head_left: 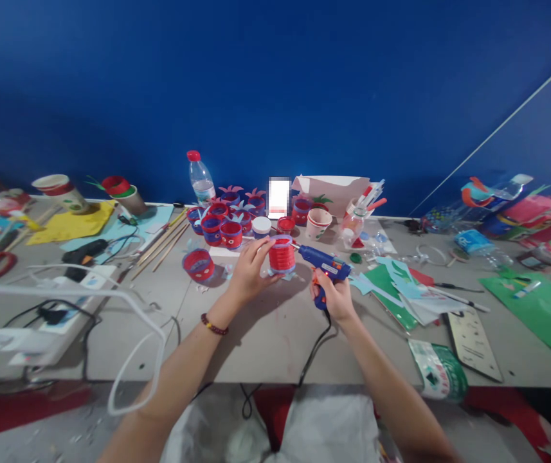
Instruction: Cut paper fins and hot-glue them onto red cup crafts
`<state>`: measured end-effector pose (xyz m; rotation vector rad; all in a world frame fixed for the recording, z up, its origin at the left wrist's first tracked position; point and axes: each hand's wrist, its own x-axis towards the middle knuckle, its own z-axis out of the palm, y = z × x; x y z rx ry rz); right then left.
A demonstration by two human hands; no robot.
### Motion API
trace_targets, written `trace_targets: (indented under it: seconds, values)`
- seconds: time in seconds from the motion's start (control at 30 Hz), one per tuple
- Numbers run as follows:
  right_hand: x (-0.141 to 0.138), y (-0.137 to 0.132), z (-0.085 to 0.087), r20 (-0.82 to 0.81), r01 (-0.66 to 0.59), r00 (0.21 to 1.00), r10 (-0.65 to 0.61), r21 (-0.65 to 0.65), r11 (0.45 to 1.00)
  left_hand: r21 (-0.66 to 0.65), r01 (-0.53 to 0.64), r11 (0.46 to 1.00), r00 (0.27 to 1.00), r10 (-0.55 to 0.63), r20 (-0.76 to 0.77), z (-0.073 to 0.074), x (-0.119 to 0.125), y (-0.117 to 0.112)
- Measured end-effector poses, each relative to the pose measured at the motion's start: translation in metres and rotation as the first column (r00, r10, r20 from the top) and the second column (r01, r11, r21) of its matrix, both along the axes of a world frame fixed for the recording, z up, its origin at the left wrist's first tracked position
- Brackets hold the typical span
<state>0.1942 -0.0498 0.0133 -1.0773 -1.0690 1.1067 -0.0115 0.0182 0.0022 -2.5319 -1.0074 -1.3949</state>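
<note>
My left hand [249, 270] grips the side of a red paper cup with a blue rim [281, 255], which stands upright on the grey table [265, 334]. My right hand [334, 297] is wrapped round the handle of a blue hot glue gun [324, 262]. Its nozzle points left and touches the cup's upper edge. The gun's black cord [314, 350] runs down off the table's front edge. A dark bead bracelet sits on my left wrist.
Several finished red and blue cups [221, 226] cluster behind, with one [198, 263] standing apart at the left. A water bottle [201, 179], a white paper bag [335, 191], green and blue paper sheets [395, 286] and a power strip with cables [53, 315] lie around.
</note>
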Motion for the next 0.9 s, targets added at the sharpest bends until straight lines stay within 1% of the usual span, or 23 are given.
trace_targets:
  seconds: [0.13, 0.3, 0.5, 0.73, 0.9]
  values:
    - [-0.001, 0.0, 0.003, -0.02, -0.003, 1.0, 0.003, -0.002, 1.0, -0.003, -0.009, 1.0, 1.0, 0.009, -0.022, -0.001, -0.002, 0.002]
    - [0.0, 0.001, 0.005, 0.017, -0.016, 1.0, 0.016, -0.023, 1.0, -0.003, 0.022, 1.0, 0.999, -0.022, -0.047, 0.0, -0.006, 0.006]
    - [0.003, 0.002, 0.001, 0.039, -0.019, 0.999, 0.02, -0.028, 0.999, 0.043, 0.045, 0.998, 0.996, -0.042, -0.081, 0.003, -0.009, 0.008]
    - [0.006, 0.005, -0.006, 0.099, -0.02, 0.995, 0.024, -0.041, 0.999, 0.068, 0.01, 0.998, 0.983, 0.002, -0.183, 0.001, -0.012, 0.011]
    - [0.009, 0.007, -0.01, 0.155, 0.007, 0.988, -0.002, -0.031, 1.0, 0.116, 0.035, 0.993, 0.986, -0.016, -0.164, 0.001, -0.012, 0.012]
